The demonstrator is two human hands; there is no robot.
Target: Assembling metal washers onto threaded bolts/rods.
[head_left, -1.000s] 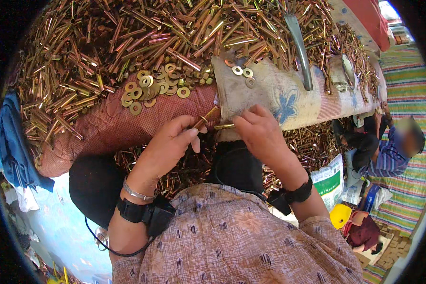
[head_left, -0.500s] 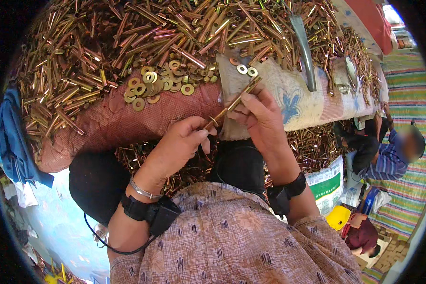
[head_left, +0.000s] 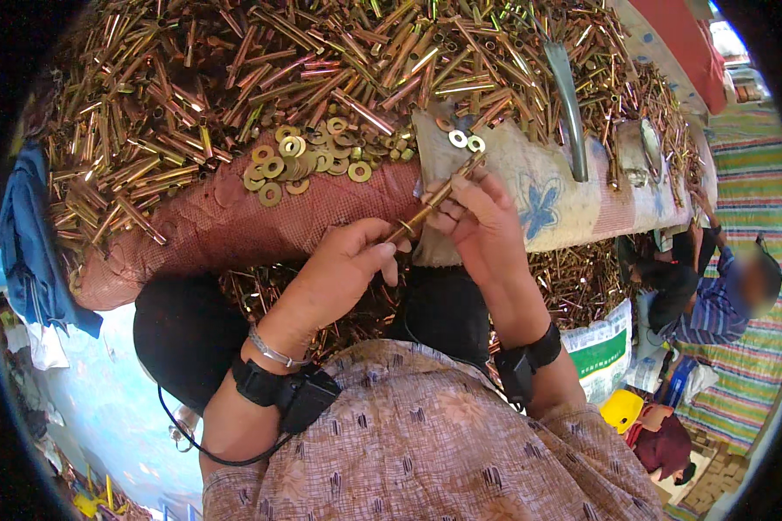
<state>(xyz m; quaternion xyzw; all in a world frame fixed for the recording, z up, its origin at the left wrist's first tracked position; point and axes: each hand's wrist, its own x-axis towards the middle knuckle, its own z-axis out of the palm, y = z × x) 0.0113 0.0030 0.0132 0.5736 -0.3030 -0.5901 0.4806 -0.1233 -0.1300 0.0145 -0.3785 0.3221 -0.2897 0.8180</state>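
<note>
Between my two hands slants a thin brass-coloured anchor bolt, its far end pointing up and to the right. My left hand pinches the near end in thumb and fingers, beside a washer seated round the shaft. Higher along it, my right hand grips the upper part between thumb and fingers. A small heap of brass washers and nuts lies on the red padded cloth edge beyond my left hand. Two pale washers rest near the bolt's far end.
Loose brass-coloured metal tubes cover the work surface. A curved grey metal bar lies across the flowered cloth. Blue cloth hangs at left. Another person sits at far right, near a white-and-green sack.
Both hands keep hold of the bolt, with little change in grip. The whole view has shifted slightly, so the heap appears a bit lower and further right.
</note>
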